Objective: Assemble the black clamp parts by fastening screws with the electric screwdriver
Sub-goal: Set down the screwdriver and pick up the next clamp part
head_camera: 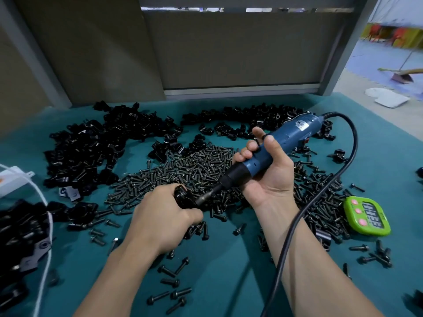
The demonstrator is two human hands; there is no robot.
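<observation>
The right hand [263, 170] wraps the blue corded electric screwdriver [272, 147], its bit tip meeting the small black clamp part [183, 196] gripped tight in the left hand [160, 216], just above the heap of black screws [183, 170] on the teal table [229, 271].

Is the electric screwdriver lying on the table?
No, the right hand grips the electric screwdriver above the screw pile.

Mostly hidden under the left hand [160, 216]: black clamp [183, 196]. Cut off at the left edge: white box [12, 179] and blurry pile of black parts [20, 225]. Too blurry to read: numbers on the green timer [367, 216].
</observation>
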